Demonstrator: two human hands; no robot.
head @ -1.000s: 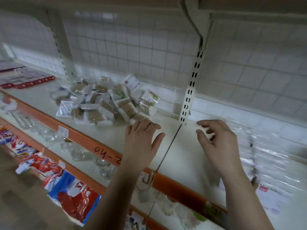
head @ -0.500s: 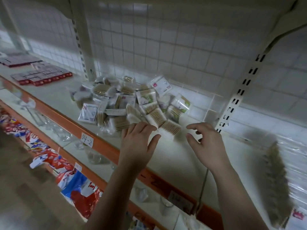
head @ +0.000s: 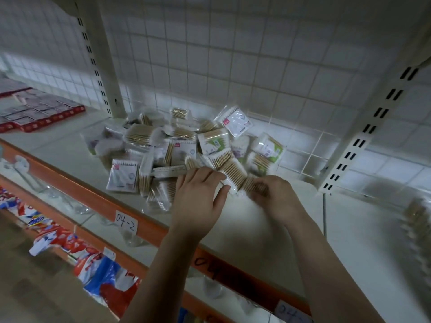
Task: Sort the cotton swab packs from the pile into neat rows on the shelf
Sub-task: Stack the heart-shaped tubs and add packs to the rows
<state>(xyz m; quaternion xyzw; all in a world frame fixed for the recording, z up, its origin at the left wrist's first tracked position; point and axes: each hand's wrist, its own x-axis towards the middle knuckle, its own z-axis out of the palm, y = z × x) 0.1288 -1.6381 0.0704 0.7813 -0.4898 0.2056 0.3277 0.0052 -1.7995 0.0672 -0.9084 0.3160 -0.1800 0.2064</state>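
A loose pile of cotton swab packs (head: 177,145) lies on the white shelf (head: 256,229), against the grid back panel. Both hands are at the pile's near right edge. My left hand (head: 200,197) lies over the edge packs, and its thumb and fingers pinch a clear pack of wooden-stick swabs (head: 233,173). My right hand (head: 277,197), blurred, curls its fingers around the neighbouring pack of swabs (head: 255,184). The two packs touch each other between my hands.
An orange shelf rail (head: 93,197) with a "04-2" label (head: 126,223) runs along the front. A slotted upright (head: 349,148) stands at the right, red boxes (head: 35,115) at far left, blurred packs (head: 417,213) at far right. Red and blue bags (head: 98,271) fill the shelves below.
The view swung left towards the pile. Both hands moved from above the bare shelf onto the pile's near edge and closed on swab packs.
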